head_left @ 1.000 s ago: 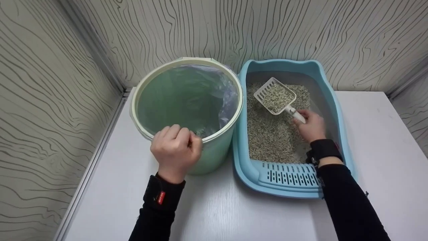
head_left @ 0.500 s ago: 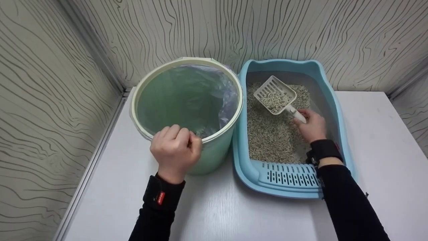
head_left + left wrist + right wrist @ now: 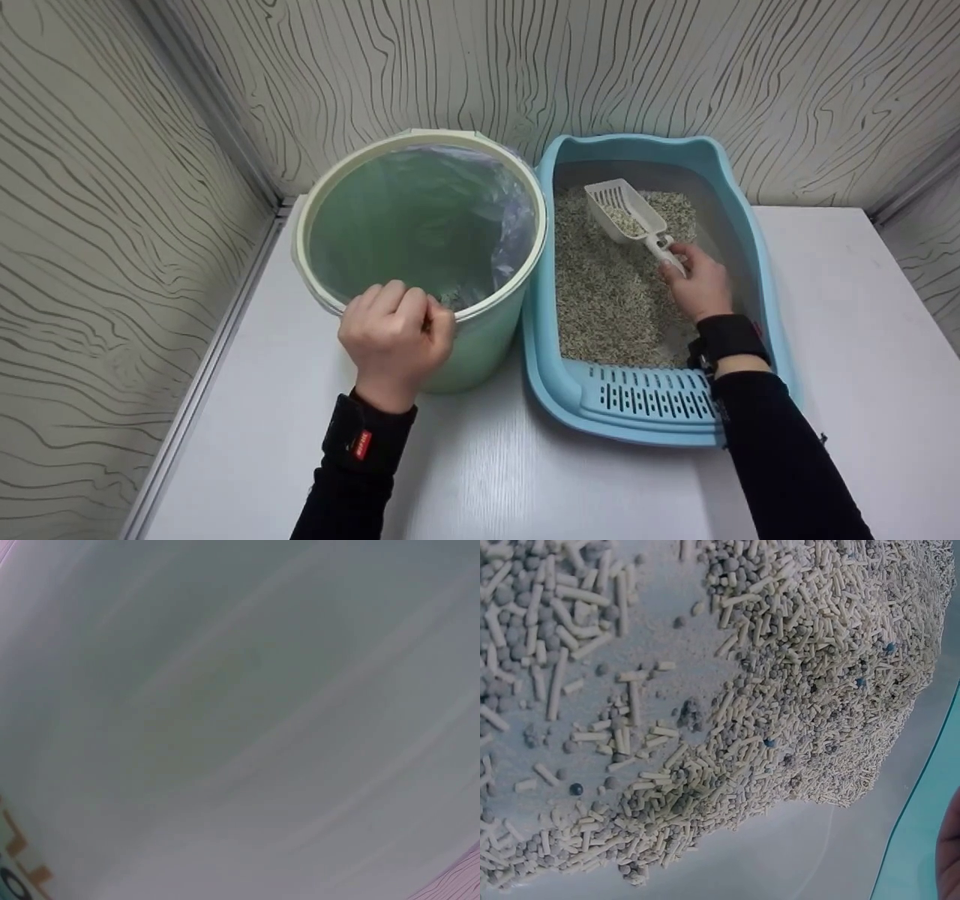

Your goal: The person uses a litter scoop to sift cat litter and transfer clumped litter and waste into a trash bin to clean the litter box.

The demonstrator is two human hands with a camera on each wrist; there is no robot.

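Round pale-green plastic bin (image 3: 480,341), clear liner, near the white counter's (image 3: 247,420) left edge; left hand (image 3: 394,341) fingers clenched on its near rim. Light-blue plastic litter tray (image 3: 757,247), touching it, holds rough pellet litter (image 3: 600,300). Right hand (image 3: 699,283) grasps slotted white plastic scoop (image 3: 625,211).

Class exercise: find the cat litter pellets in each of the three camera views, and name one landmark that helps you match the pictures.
Head: the litter pellets lie right of centre, inside the blue litter tray, under the white scoop that the right hand holds.
Left wrist: not in it; only a blurred pale green surface shows.
Right wrist: the pellets fill most of the picture.
Shared landmark: the tray's blue wall, at the right wrist view's lower right.
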